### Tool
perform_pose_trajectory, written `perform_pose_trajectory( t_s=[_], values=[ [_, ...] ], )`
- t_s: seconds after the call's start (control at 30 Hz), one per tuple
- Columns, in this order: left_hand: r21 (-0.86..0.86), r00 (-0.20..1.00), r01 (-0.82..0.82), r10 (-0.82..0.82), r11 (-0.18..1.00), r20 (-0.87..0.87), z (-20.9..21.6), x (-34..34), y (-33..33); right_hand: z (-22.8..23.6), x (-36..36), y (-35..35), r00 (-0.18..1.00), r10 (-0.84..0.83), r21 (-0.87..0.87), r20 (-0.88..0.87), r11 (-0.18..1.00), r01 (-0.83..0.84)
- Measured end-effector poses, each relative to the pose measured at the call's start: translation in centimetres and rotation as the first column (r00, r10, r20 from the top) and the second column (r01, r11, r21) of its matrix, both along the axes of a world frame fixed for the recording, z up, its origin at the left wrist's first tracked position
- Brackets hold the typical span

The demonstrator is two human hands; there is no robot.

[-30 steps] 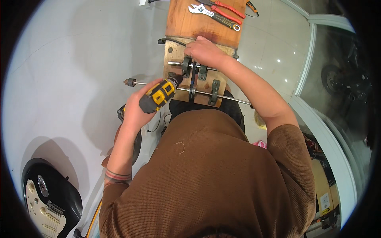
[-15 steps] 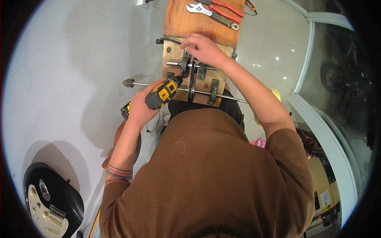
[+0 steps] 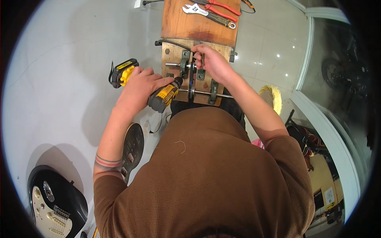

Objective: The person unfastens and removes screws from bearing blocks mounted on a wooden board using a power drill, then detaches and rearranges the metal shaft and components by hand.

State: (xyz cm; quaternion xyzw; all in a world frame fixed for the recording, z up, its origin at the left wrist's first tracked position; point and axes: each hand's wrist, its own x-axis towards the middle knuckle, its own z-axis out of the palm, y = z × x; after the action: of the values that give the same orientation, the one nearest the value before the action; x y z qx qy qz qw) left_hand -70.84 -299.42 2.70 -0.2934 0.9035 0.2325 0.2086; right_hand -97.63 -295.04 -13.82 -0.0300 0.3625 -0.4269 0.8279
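Observation:
My left hand (image 3: 139, 89) is wrapped round a yellow and black cordless drill (image 3: 164, 97). The drill's chuck points at the wooden board (image 3: 168, 59), beside a dark green bearing block (image 3: 184, 63). Over the board's far half, my right hand (image 3: 210, 63) has its fingers curled; something thin and dark shows between them, too small to name. Under that hand run a steel shaft (image 3: 172, 64) and a black belt (image 3: 191, 79) on pulleys. A longer rod (image 3: 202, 93) crosses nearer me through another bearing block (image 3: 213, 92).
Beyond the board, an adjustable wrench (image 3: 210, 16) and red-handled pliers (image 3: 224, 7) lie on a wooden surface (image 3: 178, 27). A black cable (image 3: 174, 42) crosses the board's far edge. An electric guitar (image 3: 55, 202) stands at lower left. On the right is a glass door frame (image 3: 305, 59).
My left hand has swung the drill so its battery end is farther up and left. My right hand has come down and right, its fingers more curled.

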Motion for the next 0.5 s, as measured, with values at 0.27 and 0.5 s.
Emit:
perform_pose_trajectory(
  t_s=[0.27,0.5],
  values=[
    [0.242,0.909,-0.415,0.408,0.877,0.079,-0.7,-1.4,-0.7,4.9,5.4,0.3,0.875,-0.094,-0.254,-0.475,0.967,-0.034],
    [0.492,0.345,-0.865,0.831,0.1,0.437,-3.2,1.1,5.2,11.4,9.5,-0.6,0.646,-0.386,-0.67,-0.658,0.692,-0.269]
  ],
)
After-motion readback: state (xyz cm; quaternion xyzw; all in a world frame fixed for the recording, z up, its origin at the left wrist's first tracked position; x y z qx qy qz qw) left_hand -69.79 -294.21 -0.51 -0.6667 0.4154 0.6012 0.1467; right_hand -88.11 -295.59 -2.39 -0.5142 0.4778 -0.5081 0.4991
